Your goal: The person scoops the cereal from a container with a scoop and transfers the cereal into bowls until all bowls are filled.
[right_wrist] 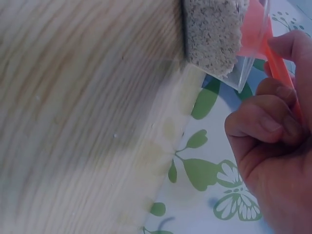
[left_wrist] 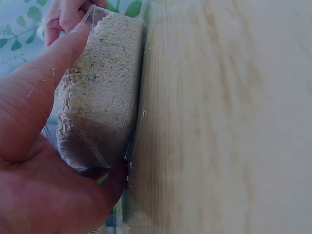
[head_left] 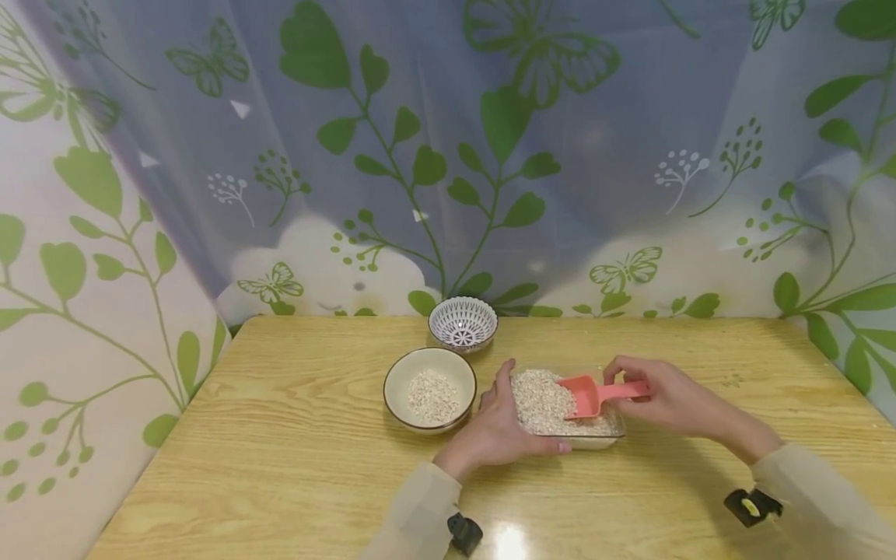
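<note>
A clear rectangular container [head_left: 591, 442] full of oat flakes [head_left: 539, 398] stands on the table. My left hand [head_left: 495, 429] grips its left end, the thumb stretched along the near side. In the left wrist view that thumb [left_wrist: 58, 58] lies against the container's upper edge. My right hand [head_left: 661, 397] holds the handle of a coral-red scoop [head_left: 586, 395], whose head sits in the oats at the container's right part. Curled fingers [right_wrist: 265, 119] round the scoop handle [right_wrist: 279, 68] show in the right wrist view. How much oats the scoop holds is unclear.
Left of the container stands a cream bowl [head_left: 393, 389] with a dark rim and some oat flakes in it. Behind that bowl is a smaller black-and-white patterned bowl [head_left: 462, 320]. A leaf-and-butterfly curtain [head_left: 595, 194] hangs along the wooden table's [head_left: 280, 435] back edge.
</note>
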A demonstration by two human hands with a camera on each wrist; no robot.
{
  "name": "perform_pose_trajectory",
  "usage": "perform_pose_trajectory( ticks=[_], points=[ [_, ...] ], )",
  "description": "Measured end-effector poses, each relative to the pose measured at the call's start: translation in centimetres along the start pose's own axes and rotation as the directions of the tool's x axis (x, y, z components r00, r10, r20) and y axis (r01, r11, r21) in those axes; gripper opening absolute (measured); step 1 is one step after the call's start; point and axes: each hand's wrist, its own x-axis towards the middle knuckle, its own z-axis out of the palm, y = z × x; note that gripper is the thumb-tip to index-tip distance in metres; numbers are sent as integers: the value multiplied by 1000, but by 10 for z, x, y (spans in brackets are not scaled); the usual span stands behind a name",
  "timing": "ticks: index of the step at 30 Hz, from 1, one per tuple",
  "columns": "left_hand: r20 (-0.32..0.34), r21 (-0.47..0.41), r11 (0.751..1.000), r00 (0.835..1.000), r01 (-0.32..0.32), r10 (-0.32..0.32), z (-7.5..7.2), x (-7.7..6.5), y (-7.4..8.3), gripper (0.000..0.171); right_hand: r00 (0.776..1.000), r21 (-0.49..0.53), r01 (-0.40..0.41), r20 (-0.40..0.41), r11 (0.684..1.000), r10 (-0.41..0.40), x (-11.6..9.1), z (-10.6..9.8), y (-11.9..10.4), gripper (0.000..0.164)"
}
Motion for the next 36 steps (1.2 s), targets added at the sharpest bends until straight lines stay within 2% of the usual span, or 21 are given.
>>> perform_pose_trajectory(
  ticks=[11,17,22,25,29,33,36],
  points=[
    [5,11,1000,1000,-4,4,-1,1,-1,143,1000,71,14,-25,997,-13,-3,8,7,21],
    [7,11,1000,1000,-4,4,0,1,-1,142,1000,189,-19,9,982,17,-7,8,16,17],
    [8,11,1000,1000,-4,4,0,0,-1,142,991,297,-129,84,946,109,-10,8,19,17],
    [10,10,1000,1000,-7,7,-1,0,-1,142,974,324,-222,121,920,192,-11,7,16,22],
    [15,14,1000,1000,-8,7,-2,-1,-1,142,948,350,-312,180,883,264,-14,2,14,25],
    [20,20,1000,1000,-3,2,-2,0,-1,142,923,397,-364,277,842,268,-18,-6,15,27],
    [20,23,1000,1000,-4,3,-2,0,-1,142,900,446,-406,346,797,265,-17,-10,15,28]
  ],
)
